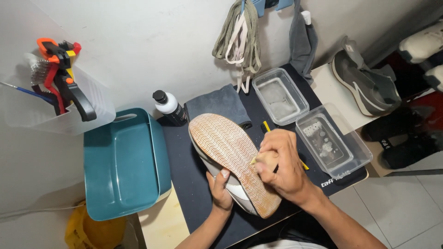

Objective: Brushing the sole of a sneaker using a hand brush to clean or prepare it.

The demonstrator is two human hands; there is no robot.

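Head view, looking down at a dark work mat (194, 161) in centre frame. Shoe (230, 161) lies sole up on the mat, tan wavy-tread outsole facing the camera, toe toward the upper left, heel toward the bottom centre.

Left hand (220, 191), lower centre, grips the shoe's side from underneath, thumb on the sole edge, fingers wrapped around the grey-white upper. Closed on the shoe.

Right hand (281, 163), centre right, fist closed around a wooden-handled brush (264, 159) pressed on the heel half of the sole. Bristles hidden by the fingers. A yellow-and-black stick pokes out behind the hand at both ends; can't tell what it is.

Around it:
- Two clear plastic tubs, one (279, 94) upper centre, one (332, 145) right of the hand, both at the mat's right edge. Contents look like soapy water, not certain.
- Grey cloth (217, 103) folded just above the shoe's toe, black-capped white bottle (168, 107) beside it to the left.
- Teal basin (122, 161) left of the mat, touching its edge.
- Translucent bin (55, 99) upper left with orange and black brushes and tools sticking out.
- Laces (237, 39) hanging on the wall, top centre; grey rag (302, 41) hanging next to them.
- Second grey shoe (364, 83) upper right on a white ledge, more shoes at the far right edge.
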